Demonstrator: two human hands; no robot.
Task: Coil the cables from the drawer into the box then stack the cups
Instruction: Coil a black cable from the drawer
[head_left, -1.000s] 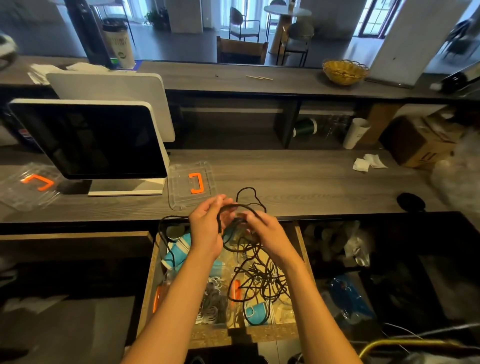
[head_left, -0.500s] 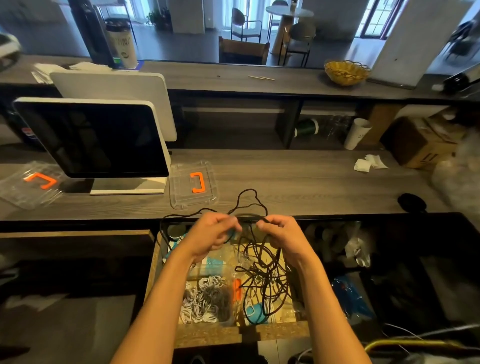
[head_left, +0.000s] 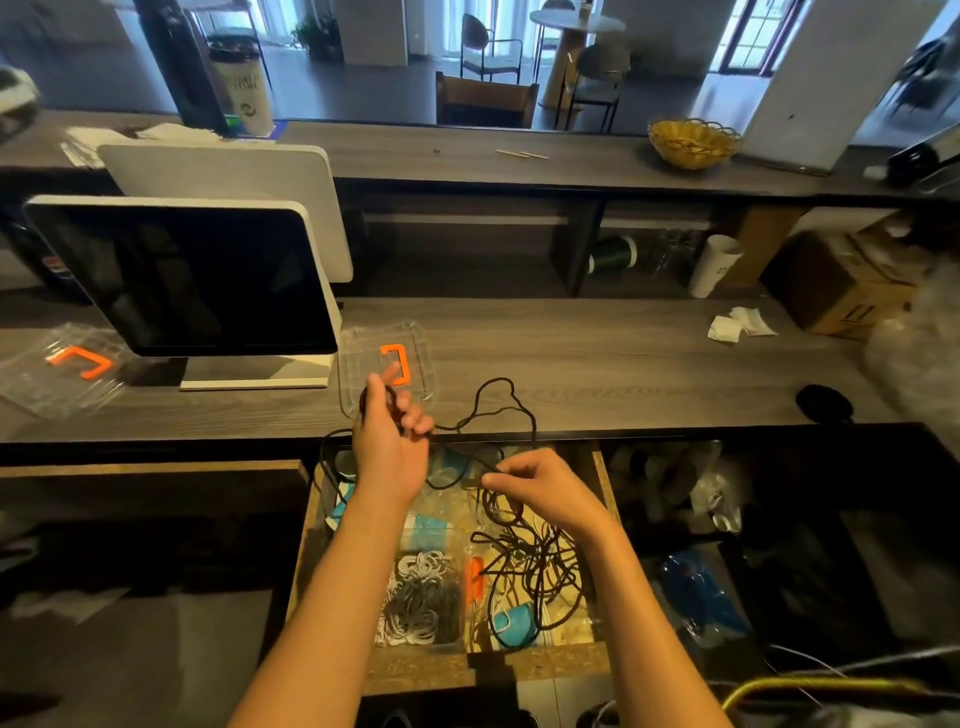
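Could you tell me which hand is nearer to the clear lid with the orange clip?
Left. The left hand overlaps the lid's near edge; the right hand is lower right, over the drawer.

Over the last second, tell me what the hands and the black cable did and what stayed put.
The hands, close together a second ago, have parted. The left hand rose toward the clear lid on the counter, holding loops of the black cable. The right hand dropped back over the open drawer, pinching the cable farther along. Both kept their hold. The tangle in the drawer, the monitor and the lid stayed put.
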